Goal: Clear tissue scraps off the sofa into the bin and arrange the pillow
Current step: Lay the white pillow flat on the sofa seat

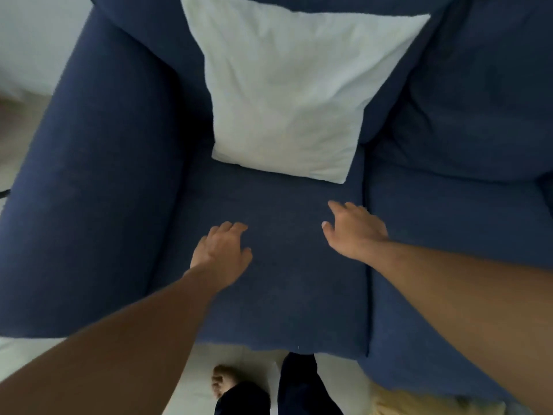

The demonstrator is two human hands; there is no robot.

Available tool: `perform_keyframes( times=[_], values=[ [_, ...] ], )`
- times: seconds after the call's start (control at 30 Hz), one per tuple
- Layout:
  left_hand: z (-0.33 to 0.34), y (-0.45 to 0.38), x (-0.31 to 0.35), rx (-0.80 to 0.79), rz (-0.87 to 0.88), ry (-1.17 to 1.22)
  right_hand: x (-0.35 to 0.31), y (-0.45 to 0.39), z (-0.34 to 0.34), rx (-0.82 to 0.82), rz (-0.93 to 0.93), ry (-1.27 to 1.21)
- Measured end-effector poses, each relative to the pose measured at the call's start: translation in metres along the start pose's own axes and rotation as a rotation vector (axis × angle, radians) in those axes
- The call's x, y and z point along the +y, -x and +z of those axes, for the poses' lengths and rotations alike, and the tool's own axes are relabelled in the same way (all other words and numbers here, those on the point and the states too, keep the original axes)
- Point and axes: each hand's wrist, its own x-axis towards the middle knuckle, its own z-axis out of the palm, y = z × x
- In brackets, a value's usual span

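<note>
A white pillow (287, 94) leans upright against the backrest of the dark blue sofa (284, 295), its lower edge resting on the left seat cushion. My left hand (223, 254) hovers over that cushion in front of the pillow, fingers loosely spread and holding nothing. My right hand (354, 232) is a little farther forward and to the right, near the seam between the two seat cushions, also with fingers apart and nothing in it. Both hands are clear of the pillow. No tissue scraps and no bin are in view.
The sofa's wide left armrest (89, 190) bounds the seat on the left. A second seat cushion (457, 235) extends to the right. My legs in dark trousers (296, 387) and a bare foot stand on pale floor at the sofa's front edge.
</note>
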Motion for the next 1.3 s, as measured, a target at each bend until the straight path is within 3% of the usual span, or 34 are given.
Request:
perform_keyframes(
  times=[0.3,0.63,0.87,1.3],
  values=[
    [-0.082,-0.053,0.084,0.094,0.077,-0.104,0.046,-0.008,-0.056,0.108,-0.067,-0.002],
    [-0.180,-0.060,0.140,0.191,0.104,-0.205,0.041,-0.001,-0.158,0.281,-0.113,-0.034],
    [-0.224,-0.071,0.144,0.259,0.154,-0.235,0.022,-0.005,-0.213,0.362,-0.080,-0.041],
    [-0.262,-0.103,0.110,0.396,0.247,-0.388,-0.023,-0.013,-0.230,0.434,-0.053,-0.011]
  ],
)
